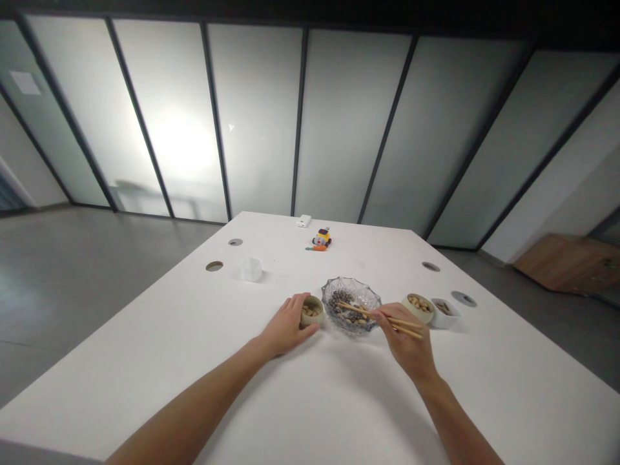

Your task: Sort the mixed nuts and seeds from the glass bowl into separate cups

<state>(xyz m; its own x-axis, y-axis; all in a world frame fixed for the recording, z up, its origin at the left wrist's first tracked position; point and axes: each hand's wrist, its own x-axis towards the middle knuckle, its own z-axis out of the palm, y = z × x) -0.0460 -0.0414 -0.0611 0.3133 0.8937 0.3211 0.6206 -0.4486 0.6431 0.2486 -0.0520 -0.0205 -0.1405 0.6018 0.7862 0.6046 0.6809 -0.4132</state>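
My left hand [287, 328] curls round the near left side of a small round cup [317, 318] that stands on the table and has light brown nut-like pieces inside. Just right of it is a scalloped clear glass bowl [371, 298] holding dark round pieces and some lighter ones. In my right hand [407, 342] is a pair of chopsticks [361, 310], whose tips reach over the bowl's contents. Whether the tips pinch a piece is too small to tell. Behind my right hand stands a second round cup [419, 309] with pale brown pieces, touching a white square container [444, 315] with darker pieces.
A translucent square container [252, 269] stands left on the white table [217, 387]. Farther back are a yellow toy car [321, 237], an orange carrot-shaped object [318, 248] and a small white box [303, 221]. Round cable holes [214, 265] lie near the table's sides.
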